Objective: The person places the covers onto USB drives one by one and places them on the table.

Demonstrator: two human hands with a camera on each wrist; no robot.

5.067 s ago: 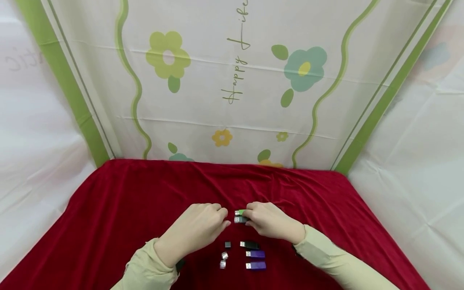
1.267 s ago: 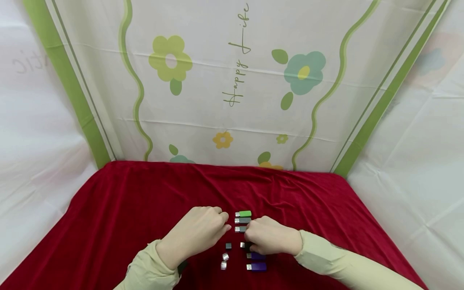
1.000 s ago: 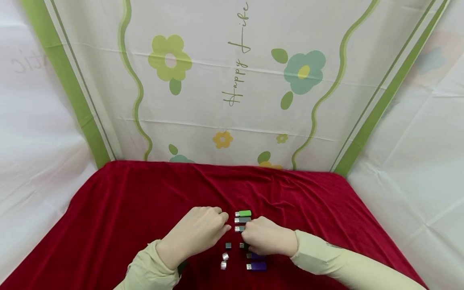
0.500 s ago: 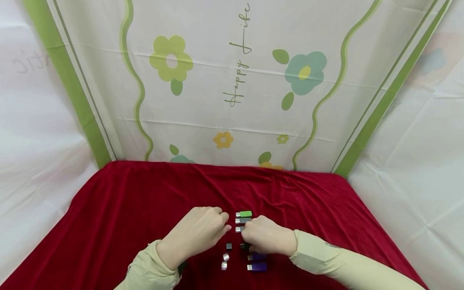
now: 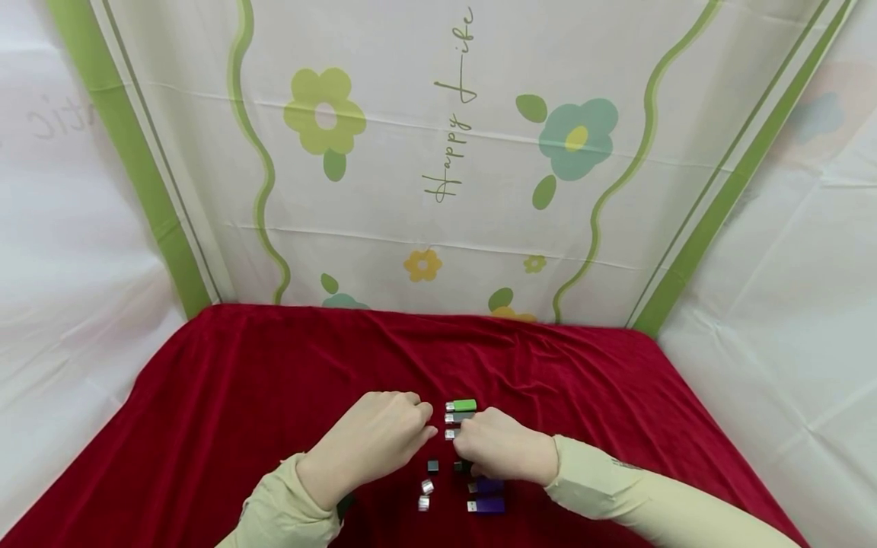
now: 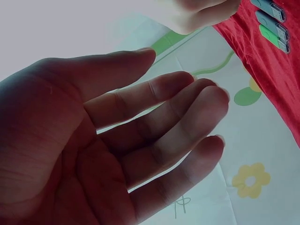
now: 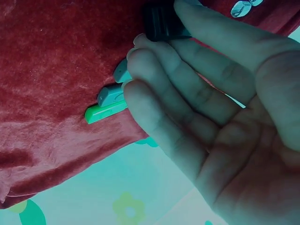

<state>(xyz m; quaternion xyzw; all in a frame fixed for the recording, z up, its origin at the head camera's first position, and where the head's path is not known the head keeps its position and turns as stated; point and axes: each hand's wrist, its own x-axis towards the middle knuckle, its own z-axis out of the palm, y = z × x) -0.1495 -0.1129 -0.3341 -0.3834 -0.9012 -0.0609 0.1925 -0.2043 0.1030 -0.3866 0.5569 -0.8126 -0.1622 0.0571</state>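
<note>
Pinched in right hand [image 5: 507,447]: black USB flash drive [image 7: 161,22], long axis crosswise, plug [image 5: 458,466] toward relaxed, empty left hand [image 5: 373,432].

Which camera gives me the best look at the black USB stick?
The right wrist view: the black USB stick shows largest there, near the top edge, by the thumb and fingertips of the right hand. The head view shows only a bit past that hand; the left wrist view, none.

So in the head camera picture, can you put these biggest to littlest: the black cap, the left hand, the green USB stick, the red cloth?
Red cloth
Left hand
Green USB stick
Black cap
</note>
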